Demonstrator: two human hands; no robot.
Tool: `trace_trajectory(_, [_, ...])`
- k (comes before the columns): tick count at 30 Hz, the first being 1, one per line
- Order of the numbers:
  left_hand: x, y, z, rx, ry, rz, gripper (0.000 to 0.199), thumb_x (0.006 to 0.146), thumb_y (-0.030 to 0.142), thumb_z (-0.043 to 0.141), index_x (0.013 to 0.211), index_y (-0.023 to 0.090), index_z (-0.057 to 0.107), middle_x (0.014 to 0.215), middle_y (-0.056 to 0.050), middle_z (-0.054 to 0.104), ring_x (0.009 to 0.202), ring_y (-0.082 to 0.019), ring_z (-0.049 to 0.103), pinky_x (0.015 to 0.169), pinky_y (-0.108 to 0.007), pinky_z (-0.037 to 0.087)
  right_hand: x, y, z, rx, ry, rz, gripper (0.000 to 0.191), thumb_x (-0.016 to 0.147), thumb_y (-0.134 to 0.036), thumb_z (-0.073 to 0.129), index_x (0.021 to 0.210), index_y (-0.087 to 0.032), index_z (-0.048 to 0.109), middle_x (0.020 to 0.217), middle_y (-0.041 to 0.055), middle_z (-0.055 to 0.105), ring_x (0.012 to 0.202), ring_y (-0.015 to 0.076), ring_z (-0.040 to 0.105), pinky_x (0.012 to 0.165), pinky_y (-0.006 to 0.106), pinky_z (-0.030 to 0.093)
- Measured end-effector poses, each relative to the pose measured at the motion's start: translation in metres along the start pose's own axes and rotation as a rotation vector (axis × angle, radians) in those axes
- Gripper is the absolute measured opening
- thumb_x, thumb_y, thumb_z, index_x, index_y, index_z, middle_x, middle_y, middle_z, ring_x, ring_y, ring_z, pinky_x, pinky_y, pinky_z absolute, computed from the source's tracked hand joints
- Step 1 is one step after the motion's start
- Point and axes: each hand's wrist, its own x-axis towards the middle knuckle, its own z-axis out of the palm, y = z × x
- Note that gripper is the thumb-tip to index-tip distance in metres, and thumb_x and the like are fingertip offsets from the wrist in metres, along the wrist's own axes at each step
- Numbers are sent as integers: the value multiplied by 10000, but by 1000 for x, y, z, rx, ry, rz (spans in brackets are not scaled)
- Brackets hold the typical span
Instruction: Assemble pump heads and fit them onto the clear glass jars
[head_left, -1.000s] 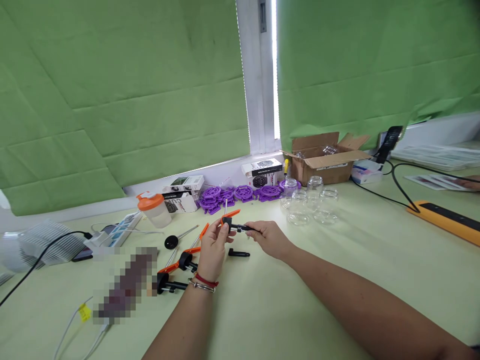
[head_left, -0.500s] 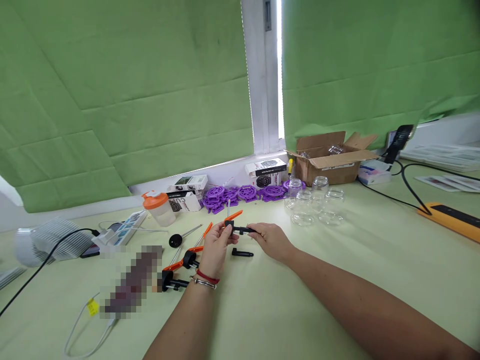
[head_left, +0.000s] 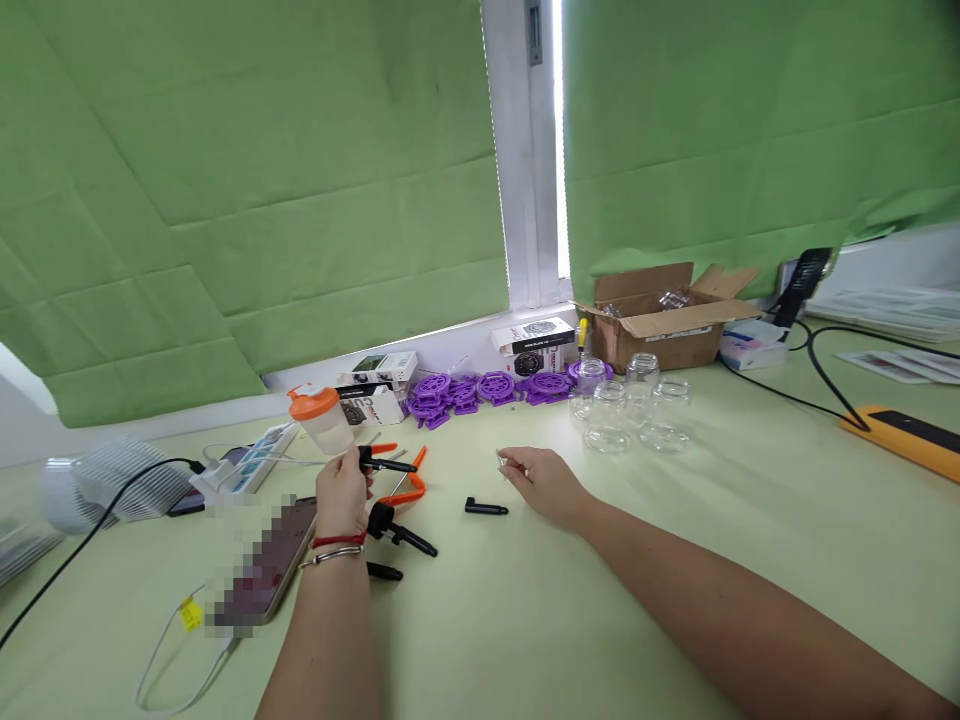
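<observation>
Our left hand (head_left: pixel 341 497): fingers pinching black piece (head_left: pixel 394 466), likely light, stiff; grip chunky head (head_left: pixel 365 458). Right hand (head_left: pixel 547 485): fingers pinching shiny bit (head_left: pixel 502 460).

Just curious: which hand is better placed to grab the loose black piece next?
Probably the right hand: it is nearer the loose black piece, though it seems to pinch something small. The left hand is farther off and holds a black part.

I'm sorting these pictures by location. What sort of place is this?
Probably an indoor workroom or office; little of the room shows. A long table beside green blinds holds purple plastic parts, an open cardboard box and a power strip.
</observation>
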Motion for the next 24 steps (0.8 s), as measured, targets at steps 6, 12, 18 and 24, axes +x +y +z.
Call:
trace_trajectory(6, [-1, -6, 8, 174, -98, -14, 183, 812, 292, 436, 721, 162, 527, 658, -64, 571, 528, -147, 543, 431, -231, 366, -1, -2, 1, -26, -1, 0, 270, 887, -333, 405, 934, -220, 646, 709, 24, 632, 640, 163, 546, 621, 274, 395])
trace_trajectory(12, [7, -16, 10, 322, -128, 42, 227, 848, 284, 347, 804, 165, 534, 803, -108, 630, 640, -173, 603, 545, -263, 433, -1, -1, 1, -35, -17, -11, 265, 890, -320, 402, 911, -212, 644, 716, 20, 634, 634, 155, 535, 614, 266, 393])
trace_trajectory(18, [13, -27, 9, 568, -124, 115, 263, 818, 341, 407, 762, 151, 579, 832, -148, 650, 766, -243, 609, 619, -307, 431, -1, 0, 2, -35, -31, -2, 280, 889, -316, 412, 976, -201, 653, 808, 36, 677, 696, 168, 569, 652, 280, 413])
trace_trajectory(24, [11, -24, 9, 766, -112, 146, 269, 804, 342, 427, 763, 154, 615, 815, -152, 673, 766, -269, 624, 630, -329, 436, -2, 1, 6, -34, -50, 8, 309, 887, -325, 420, 1043, -199, 654, 905, 55, 697, 775, 190, 607, 715, 307, 440])
